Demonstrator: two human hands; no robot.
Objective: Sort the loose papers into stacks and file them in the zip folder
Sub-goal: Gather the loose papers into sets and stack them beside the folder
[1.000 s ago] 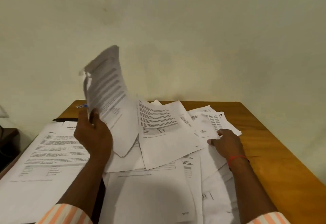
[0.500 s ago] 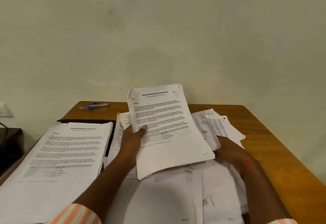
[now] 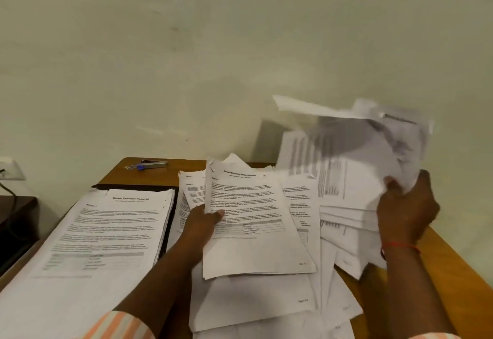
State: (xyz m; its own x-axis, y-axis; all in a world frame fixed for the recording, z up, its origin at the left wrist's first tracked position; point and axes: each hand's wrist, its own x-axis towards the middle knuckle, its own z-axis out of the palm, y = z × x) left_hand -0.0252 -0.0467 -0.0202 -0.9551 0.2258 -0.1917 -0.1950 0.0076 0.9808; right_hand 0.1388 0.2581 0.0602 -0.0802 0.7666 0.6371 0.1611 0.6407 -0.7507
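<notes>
Now left hand [image 3: 200, 221] pinches document [image 3: 256, 248] at left edge; right hand [image 3: 406, 206] clutches sheets [image 3: 346, 159], perhaps several.

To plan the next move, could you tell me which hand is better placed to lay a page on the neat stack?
Probably the left hand: it pinches a page right beside the neat stack. The right hand is farther off, gripping a raised bundle of sheets.
</notes>
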